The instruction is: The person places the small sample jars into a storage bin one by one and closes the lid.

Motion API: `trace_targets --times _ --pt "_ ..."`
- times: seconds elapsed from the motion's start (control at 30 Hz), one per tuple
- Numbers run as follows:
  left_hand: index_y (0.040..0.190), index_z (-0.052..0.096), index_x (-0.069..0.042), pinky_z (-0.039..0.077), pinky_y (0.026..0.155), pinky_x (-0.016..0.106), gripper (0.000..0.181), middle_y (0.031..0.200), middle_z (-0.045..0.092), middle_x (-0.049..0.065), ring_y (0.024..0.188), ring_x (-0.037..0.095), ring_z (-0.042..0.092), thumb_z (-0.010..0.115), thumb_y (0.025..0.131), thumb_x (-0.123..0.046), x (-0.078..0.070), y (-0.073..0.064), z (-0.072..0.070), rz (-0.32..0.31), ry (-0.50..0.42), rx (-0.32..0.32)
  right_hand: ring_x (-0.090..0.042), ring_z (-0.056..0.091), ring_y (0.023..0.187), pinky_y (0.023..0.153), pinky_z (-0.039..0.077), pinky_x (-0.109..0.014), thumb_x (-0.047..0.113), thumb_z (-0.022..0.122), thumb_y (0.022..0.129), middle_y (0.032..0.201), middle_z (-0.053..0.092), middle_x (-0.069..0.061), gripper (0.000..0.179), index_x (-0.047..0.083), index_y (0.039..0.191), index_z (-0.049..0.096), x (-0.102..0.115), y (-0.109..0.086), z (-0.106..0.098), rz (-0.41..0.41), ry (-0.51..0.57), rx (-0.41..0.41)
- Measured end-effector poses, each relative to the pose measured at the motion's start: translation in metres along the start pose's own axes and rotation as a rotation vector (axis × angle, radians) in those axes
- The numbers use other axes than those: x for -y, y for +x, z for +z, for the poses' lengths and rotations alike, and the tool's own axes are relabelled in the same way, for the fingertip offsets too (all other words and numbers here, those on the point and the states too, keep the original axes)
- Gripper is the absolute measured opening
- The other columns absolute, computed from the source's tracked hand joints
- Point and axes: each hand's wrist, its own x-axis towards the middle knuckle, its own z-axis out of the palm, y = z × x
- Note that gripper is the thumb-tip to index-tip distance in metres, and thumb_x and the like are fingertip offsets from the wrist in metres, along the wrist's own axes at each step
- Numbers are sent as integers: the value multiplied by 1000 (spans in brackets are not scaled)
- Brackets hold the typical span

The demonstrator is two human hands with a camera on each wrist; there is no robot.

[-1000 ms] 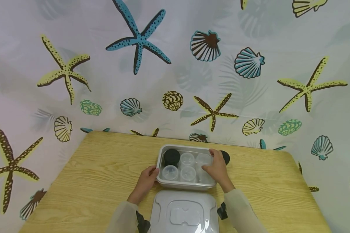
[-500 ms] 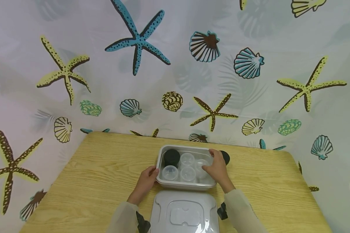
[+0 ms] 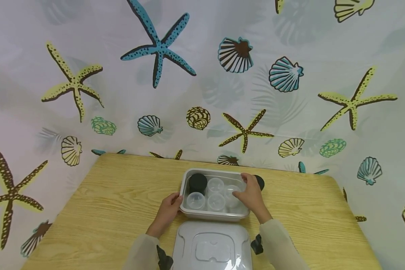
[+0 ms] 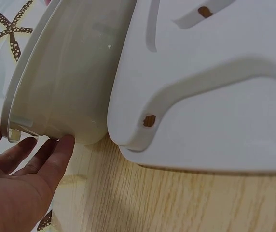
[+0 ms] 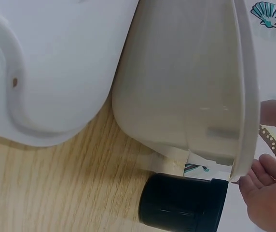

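Note:
My left hand [image 3: 170,206] grips the left end of a pale grey plastic box [image 3: 207,215], fingers under its rim in the left wrist view. Inside the box, a black round-topped jar [image 3: 198,183] stands at the back left. Several clear plastic cups share the box; one cup [image 3: 196,201] is at the front left and another cup [image 3: 216,202] beside it. Over the right end, my right hand [image 3: 252,194] has its fingers spread, thumb right at a clear cup [image 3: 231,196]. In the right wrist view its fingertips are by the rim.
A white lid [image 3: 213,245] lies on the wooden table [image 3: 128,195], in front of the box. A second black jar [image 5: 184,202] stands beyond the box's right end. Behind the table hangs a cloth [image 3: 114,67] printed with starfish and shells.
The clear cup by my right hand has shifted down and towards the front within the box. Both hands have stayed in place.

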Motion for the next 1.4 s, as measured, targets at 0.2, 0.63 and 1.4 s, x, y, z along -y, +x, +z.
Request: trace_targets --times 0.2,0.63,1.4 --pt "137 41 9 52 91 44 44 132 51 30 113 33 57 41 103 -19 -3 1 1 -55 4 -8 -37 51 114 98 45 -48 4 77 74 125 50 -25 63 -8 129 47 2 0 -6 18 -15 -13" --pt "135 44 9 53 87 42 42 129 54 29 107 30 59 42 102 -18 -3 1 1 -40 7 -11 -37 49 117 102 42 -49 4 75 76 125 50 -24 64 -7 131 45 -3 1 -18 68 -49 -21" --pt "135 44 10 54 85 39 42 128 54 30 107 31 59 43 102 -16 -2 2 2 -40 12 -24 -39 45 121 103 40 -51 7 74 77 132 45 -26 67 -8 133 42 -30 -4 -42 106 -51 -62"
